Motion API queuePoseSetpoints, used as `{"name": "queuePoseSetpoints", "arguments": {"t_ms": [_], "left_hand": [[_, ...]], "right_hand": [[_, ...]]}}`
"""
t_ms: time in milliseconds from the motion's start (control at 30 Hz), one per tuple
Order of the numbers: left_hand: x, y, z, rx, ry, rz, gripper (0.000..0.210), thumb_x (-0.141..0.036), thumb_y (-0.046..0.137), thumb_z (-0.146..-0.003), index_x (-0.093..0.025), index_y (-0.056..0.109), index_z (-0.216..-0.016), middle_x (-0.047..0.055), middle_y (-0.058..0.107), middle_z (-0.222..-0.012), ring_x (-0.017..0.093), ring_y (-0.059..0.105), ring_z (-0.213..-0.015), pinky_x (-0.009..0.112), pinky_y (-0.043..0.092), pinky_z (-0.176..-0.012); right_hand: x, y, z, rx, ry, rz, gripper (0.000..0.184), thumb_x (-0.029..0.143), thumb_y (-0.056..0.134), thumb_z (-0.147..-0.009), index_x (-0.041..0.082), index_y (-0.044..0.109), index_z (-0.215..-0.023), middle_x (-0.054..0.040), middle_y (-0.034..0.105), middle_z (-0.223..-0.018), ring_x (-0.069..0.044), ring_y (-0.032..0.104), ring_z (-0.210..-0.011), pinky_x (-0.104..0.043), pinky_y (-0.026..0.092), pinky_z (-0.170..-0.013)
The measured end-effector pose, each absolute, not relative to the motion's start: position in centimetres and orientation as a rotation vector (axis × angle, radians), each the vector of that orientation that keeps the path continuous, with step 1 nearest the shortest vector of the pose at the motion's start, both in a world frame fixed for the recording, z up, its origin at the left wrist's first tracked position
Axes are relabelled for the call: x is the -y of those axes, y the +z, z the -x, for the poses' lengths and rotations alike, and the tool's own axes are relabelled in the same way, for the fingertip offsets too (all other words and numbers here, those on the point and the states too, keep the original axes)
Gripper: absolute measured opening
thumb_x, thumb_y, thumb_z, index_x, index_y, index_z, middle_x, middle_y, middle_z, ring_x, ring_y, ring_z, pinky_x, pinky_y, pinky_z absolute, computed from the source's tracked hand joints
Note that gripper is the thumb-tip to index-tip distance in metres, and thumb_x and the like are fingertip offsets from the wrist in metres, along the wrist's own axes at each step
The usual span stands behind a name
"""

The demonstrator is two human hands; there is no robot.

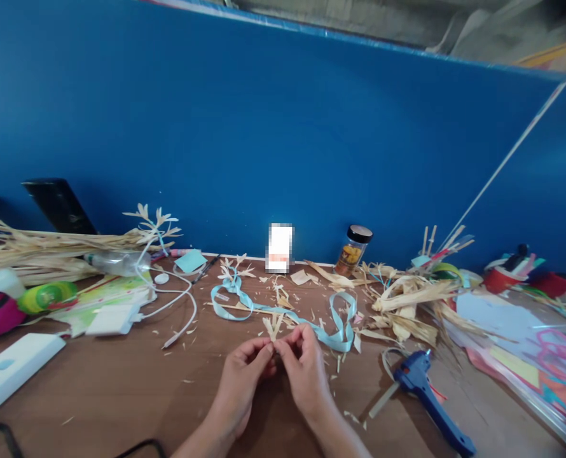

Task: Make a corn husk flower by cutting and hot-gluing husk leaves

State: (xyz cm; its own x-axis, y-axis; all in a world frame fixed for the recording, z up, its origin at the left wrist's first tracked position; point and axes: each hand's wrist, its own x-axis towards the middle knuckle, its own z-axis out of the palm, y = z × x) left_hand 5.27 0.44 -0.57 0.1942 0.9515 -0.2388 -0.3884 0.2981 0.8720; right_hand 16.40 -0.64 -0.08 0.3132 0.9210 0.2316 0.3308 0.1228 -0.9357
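My left hand (pixel 247 375) and my right hand (pixel 302 366) meet at the middle of the table, thumbs and fingertips pinched together. Between them they grip a small spread of pale dried husk strips (pixel 274 326), whose pointed ends fan out above the fingers. The lower end is hidden by my fingertips. Just beyond lies a loose light-blue ribbon (pixel 340 331), looped at both sides. A husk flower (pixel 236 267) stands at the ribbon's left loop. Small husk scraps are scattered around.
A blue glue gun (pixel 419 375) lies at right. Husk bundles (pixel 407 299) and a black-lidded jar (pixel 352 251) are behind it. At left are a white power strip (pixel 18 372), a white charger with cable (pixel 114 318) and long husk strips (pixel 73 245). A blue partition (pixel 283 127) closes the back.
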Motion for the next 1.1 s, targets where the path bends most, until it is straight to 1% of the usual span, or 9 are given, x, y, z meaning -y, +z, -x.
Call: {"name": "queuePoseSetpoints", "arguments": {"t_ms": [333, 500, 867, 967, 1100], "left_hand": [[-0.4, -0.66, -5.4, -0.916, 1.072, -0.782, 0.026, -0.031, 0.068, -0.068, -0.017, 0.07, -0.09, 0.005, 0.07, -0.078, 0.012, 0.059, -0.067, 0.021, 0.046, -0.064], [-0.2, -0.68, -5.41, -0.923, 1.07, -0.776, 0.026, -0.032, 0.069, -0.067, -0.018, 0.07, -0.089, 0.004, 0.07, -0.077, 0.012, 0.059, -0.066, 0.021, 0.046, -0.064], [-0.32, -1.28, -5.32, -0.96, 1.071, -0.851, 0.03, -0.034, 0.066, -0.07, -0.017, 0.068, -0.095, 0.004, 0.068, -0.075, 0.012, 0.056, -0.063, 0.021, 0.044, -0.06], [-0.33, -1.07, -5.35, -0.967, 1.067, -0.851, 0.029, -0.034, 0.066, -0.069, -0.018, 0.068, -0.093, 0.003, 0.068, -0.076, 0.012, 0.054, -0.063, 0.021, 0.043, -0.059], [-0.27, -0.68, -5.37, -0.999, 1.082, -0.857, 0.028, -0.034, 0.067, -0.067, -0.018, 0.069, -0.09, 0.001, 0.067, -0.072, 0.011, 0.052, -0.059, 0.02, 0.042, -0.056]], "right_hand": [[0.68, -0.17, -16.37, 1.206, 0.629, 1.425, 0.014, 0.021, 0.055, -0.075, 0.021, 0.042, -0.072, 0.0053, 0.048, -0.064, -0.013, 0.049, -0.059, -0.025, 0.04, -0.058], [0.61, -0.37, -16.26, 1.19, 0.637, 1.434, 0.016, 0.022, 0.056, -0.075, 0.022, 0.04, -0.07, 0.0056, 0.047, -0.062, -0.013, 0.048, -0.059, -0.025, 0.039, -0.058], [0.79, -0.38, -16.05, 1.169, 0.621, 1.43, 0.017, 0.024, 0.056, -0.075, 0.022, 0.041, -0.07, 0.0058, 0.044, -0.062, -0.012, 0.045, -0.057, -0.024, 0.039, -0.055], [0.72, -0.5, -16.03, 1.167, 0.641, 1.41, 0.016, 0.023, 0.056, -0.075, 0.021, 0.041, -0.071, 0.0053, 0.045, -0.063, -0.012, 0.046, -0.058, -0.024, 0.04, -0.056], [0.59, -0.59, -16.03, 1.142, 0.719, 1.37, 0.015, 0.023, 0.056, -0.076, 0.021, 0.041, -0.072, 0.0054, 0.045, -0.063, -0.011, 0.046, -0.056, -0.023, 0.041, -0.053]]}}
